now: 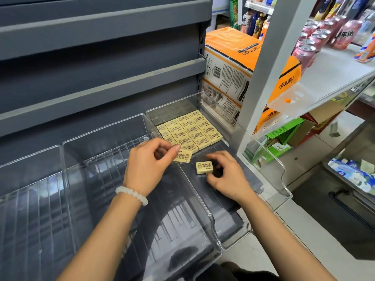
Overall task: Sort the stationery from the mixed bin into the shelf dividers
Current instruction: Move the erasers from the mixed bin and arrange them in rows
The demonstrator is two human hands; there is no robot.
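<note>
- The erasers [189, 129] are pale yellow blocks printed "miffy" and "4B" with a small rabbit drawing; they lie flat in neat rows at the back of the right-hand clear tray [284, 179]
- Orange packs [229, 63] behind the tray read "flamingo", seen sideways and upside down
- The left hand [148, 165] pinches one eraser [183, 156] between thumb and forefinger, print upside down, just in front of the rows; the other fingers curl under the palm
- The right hand [225, 175] has its fingers bent and loosely spread around a second eraser [204, 167], fingertips touching its right end; this one lies on the tray floor, apart from the rows
- Both forearms reach in from below, the left crossing over the middle tray [105, 151], palms turned down
- A white bead bracelet [132, 195] sits on the left wrist
- Grey shelves [101, 57] rise behind; pink cans [308, 45] stand on the white rack at right
</note>
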